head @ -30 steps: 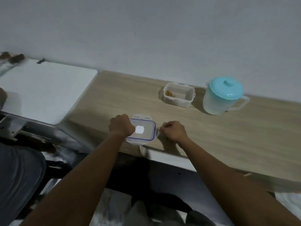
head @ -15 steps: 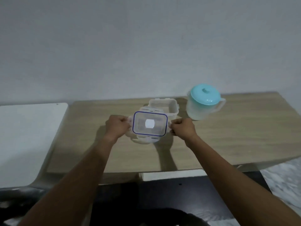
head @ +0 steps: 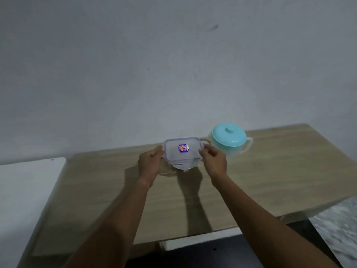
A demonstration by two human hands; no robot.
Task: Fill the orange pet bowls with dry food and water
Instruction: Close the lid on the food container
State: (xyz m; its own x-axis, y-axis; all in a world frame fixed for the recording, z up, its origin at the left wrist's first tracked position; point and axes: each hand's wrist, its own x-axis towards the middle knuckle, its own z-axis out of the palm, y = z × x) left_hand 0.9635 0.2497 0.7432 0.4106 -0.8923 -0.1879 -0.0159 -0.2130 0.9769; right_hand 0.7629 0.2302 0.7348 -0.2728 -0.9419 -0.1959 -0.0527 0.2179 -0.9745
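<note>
A clear rectangular container lid (head: 182,150) with a purple seal and a small blue label is held flat between both hands over the wooden table (head: 270,180). My left hand (head: 149,164) pinches its left side and my right hand (head: 212,160) pinches its right side. Just under the lid shows a pale rounded piece of plastic (head: 182,166), maybe the container's body, which is otherwise hidden. A clear pitcher with a turquoise lid (head: 229,141) stands just right of the lid, near the wall. No orange pet bowls are in view.
The table's back edge meets a grey wall. A white surface (head: 25,190) adjoins the table on the left. Patterned floor (head: 340,229) shows past the table's right front corner, and a dark area lies below the front edge.
Both hands lifted the lid from the table's front edge and carried it back, over where the open container stood. The view swung upward and the container body went out of sight.
</note>
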